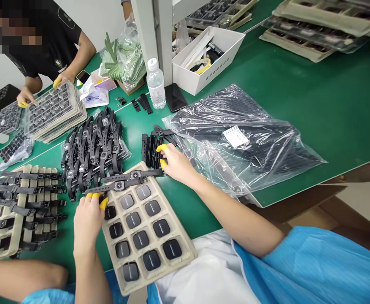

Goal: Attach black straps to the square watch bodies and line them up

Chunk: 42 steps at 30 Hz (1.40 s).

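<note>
My right hand (176,164), yellow cots on its fingertips, reaches to a stack of black watch straps (147,150). Its thumb and forefinger are apart, and no strap is plainly gripped. My left hand (89,213) is curled at the upper left corner of a beige moulded tray (185,249). Its cotted thumb and fingers close around a dark spot I cannot make out. In the tray's compartments lie several dark square watch bodies (141,240). Across its far end rest two watches with straps fitted, a nearer watch (119,185) and a farther watch (136,175).
Strapped watches (93,147) are heaped beyond my left hand; more lie on a tray stack (23,228) at left. A plastic bag of straps (235,131), bottle (156,86) and white box (200,78) stand rightward. A co-worker handles trays (55,112). A bare forearm (23,276) enters lower left.
</note>
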Tool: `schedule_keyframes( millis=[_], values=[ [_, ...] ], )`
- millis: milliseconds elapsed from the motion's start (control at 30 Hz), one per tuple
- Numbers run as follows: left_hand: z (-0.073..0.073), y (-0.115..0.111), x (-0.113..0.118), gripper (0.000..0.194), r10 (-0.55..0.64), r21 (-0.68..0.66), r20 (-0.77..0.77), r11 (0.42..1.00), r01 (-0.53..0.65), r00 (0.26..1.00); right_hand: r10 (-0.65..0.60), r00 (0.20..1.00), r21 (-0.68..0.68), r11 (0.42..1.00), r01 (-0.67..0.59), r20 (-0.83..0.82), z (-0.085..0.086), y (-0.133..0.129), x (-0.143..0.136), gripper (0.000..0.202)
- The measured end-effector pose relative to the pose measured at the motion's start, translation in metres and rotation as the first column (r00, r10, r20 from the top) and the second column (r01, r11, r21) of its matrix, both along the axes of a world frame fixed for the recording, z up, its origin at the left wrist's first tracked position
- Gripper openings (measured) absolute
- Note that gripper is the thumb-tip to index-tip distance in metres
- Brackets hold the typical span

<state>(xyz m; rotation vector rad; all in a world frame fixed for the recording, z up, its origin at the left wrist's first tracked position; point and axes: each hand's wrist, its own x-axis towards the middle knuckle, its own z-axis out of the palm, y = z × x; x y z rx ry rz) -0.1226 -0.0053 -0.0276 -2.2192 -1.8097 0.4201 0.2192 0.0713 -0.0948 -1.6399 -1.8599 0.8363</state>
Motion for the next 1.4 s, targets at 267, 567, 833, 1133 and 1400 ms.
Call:
schedule_keyframes(
  millis=[267, 567, 833, 1133, 1400],
  values=[
    [0.042, 0.002, 0.041, 0.024, 0.054, -0.015, 0.325, 0.999, -0.052, 0.944, 0.192, 0.981, 0.126, 0.973, -0.192, 0.008, -0.011, 0.002, 0.005, 0.051],
    [-0.01, 0.03, 0.125, 0.02, -0.031, -0.042, 0.926, 0.982, 0.184, 0.375, 0.203, 0.976, 0.199, 0.956, -0.216, 0.084, -0.01, 0.005, 0.009, 0.027],
    [-0.029, 0.021, 0.13, 0.031, 0.288, -0.28, 0.943, 0.957, 0.07, -0.165, 0.052, 0.975, 0.451, 0.891, 0.053, -0.217, -0.002, 0.004, 0.012, 0.012],
    [-0.04, 0.021, 0.13, 0.021, 0.171, -0.149, 0.969, 0.98, 0.131, -0.178, 0.001, 0.557, 0.147, 0.965, 0.219, -0.831, 0.023, -0.027, -0.015, 0.024],
    [-0.039, 0.026, 0.118, 0.048, -0.242, 0.19, 0.955, 0.943, 0.273, 0.171, -0.028, 0.418, -0.265, 0.811, -0.522, -0.908, 0.031, -0.054, -0.038, 0.038]
  ],
)
